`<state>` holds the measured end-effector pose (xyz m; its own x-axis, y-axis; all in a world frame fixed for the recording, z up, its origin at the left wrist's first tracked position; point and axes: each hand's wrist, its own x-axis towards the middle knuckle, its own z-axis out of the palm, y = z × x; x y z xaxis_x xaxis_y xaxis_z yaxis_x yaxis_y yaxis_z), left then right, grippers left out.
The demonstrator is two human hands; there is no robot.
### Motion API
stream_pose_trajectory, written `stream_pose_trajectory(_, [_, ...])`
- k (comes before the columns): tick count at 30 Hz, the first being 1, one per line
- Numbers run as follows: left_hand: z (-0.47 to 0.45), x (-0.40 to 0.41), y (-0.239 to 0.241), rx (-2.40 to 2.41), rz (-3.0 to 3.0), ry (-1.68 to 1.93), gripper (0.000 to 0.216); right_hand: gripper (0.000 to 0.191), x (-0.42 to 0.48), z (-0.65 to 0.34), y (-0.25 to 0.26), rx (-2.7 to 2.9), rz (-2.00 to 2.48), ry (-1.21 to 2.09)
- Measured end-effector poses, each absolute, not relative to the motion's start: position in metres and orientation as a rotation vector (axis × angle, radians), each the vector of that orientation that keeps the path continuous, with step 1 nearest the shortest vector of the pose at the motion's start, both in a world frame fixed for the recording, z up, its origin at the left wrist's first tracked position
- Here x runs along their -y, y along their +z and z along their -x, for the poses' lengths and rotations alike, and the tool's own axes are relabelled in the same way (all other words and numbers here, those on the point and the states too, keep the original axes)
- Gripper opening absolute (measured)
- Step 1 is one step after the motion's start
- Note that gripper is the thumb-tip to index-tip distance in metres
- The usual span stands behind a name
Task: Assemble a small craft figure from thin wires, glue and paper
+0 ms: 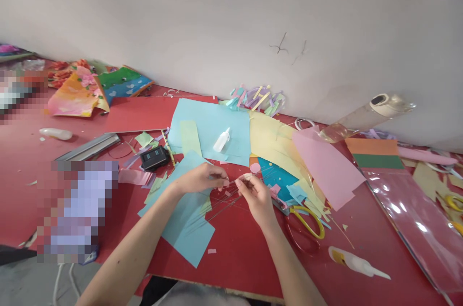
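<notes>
My left hand (208, 178) is closed in a pinch above the red table, its fingertips close to those of my right hand (256, 196). The right hand's thumb and fingers are also pressed together. Whatever they hold is too small to make out; a thin line seems to run between them. Below both hands, several thin dark wires (213, 212) lie across light blue paper (191, 243) and the tabletop. A small pink paper disc (255, 168) rests just beyond the right hand. Beside that wrist are scissors with yellow handles (309, 221), their blades partly hidden.
A white glue bottle (221, 141) lies on blue paper at the back; another glue bottle (356, 261) lies front right. A black device (154, 158) and metal ruler-like bar (88, 149) lie left. A clear bottle (361, 118) leans against the white wall (217, 26).
</notes>
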<state>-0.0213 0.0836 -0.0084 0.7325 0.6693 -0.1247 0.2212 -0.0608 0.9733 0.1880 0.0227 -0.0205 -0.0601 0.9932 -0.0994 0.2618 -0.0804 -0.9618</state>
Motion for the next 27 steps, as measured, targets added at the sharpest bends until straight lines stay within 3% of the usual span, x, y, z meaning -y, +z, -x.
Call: stream_pose_trajectory(27, [0.024,-0.084,-0.014,-0.736,-1.58,0.408,0.022,0.026,-0.023,-0.191,-0.025,1.468,1.41,1.216])
